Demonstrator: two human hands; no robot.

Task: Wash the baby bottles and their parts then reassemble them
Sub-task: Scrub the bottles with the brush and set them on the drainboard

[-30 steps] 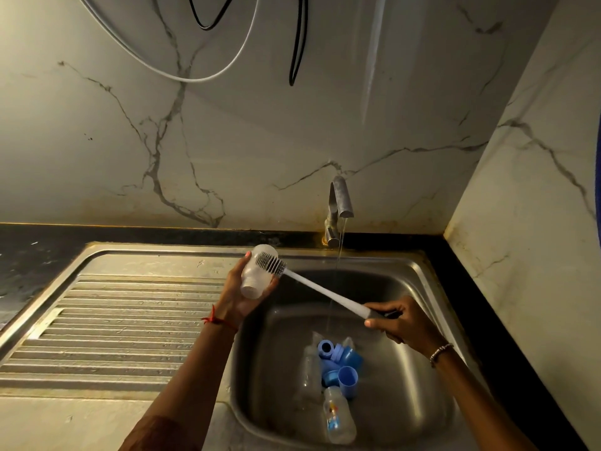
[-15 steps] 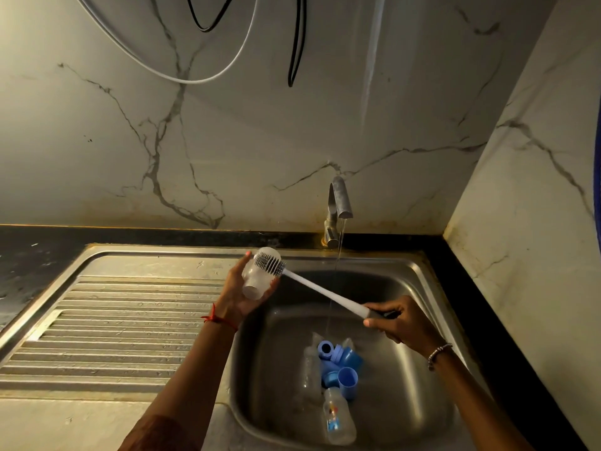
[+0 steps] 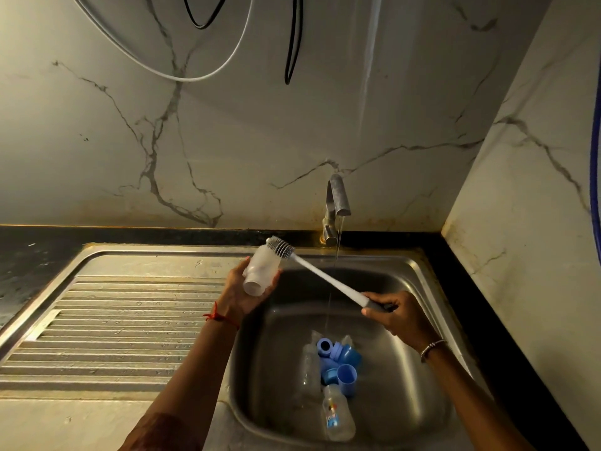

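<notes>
My left hand (image 3: 239, 296) grips a clear baby bottle (image 3: 260, 271) above the sink's left rim, its open neck tilted down toward me. My right hand (image 3: 396, 315) holds the handle of a long white bottle brush (image 3: 325, 278). The brush's grey bristle head (image 3: 279, 247) lies against the bottle's base, outside it. On the floor of the steel sink (image 3: 406, 369) lie two more clear bottles (image 3: 336, 415) and several blue caps and rings (image 3: 338, 359).
The tap (image 3: 338, 203) at the back runs a thin stream of water into the basin. A ribbed steel drainboard (image 3: 113, 327) lies to the left. A marble wall closes in on the right, and cables hang above.
The brush head has slid up along the bottle's outside toward its base. The bottle has tipped a little, its neck lower. Both hands stay in nearly the same place.
</notes>
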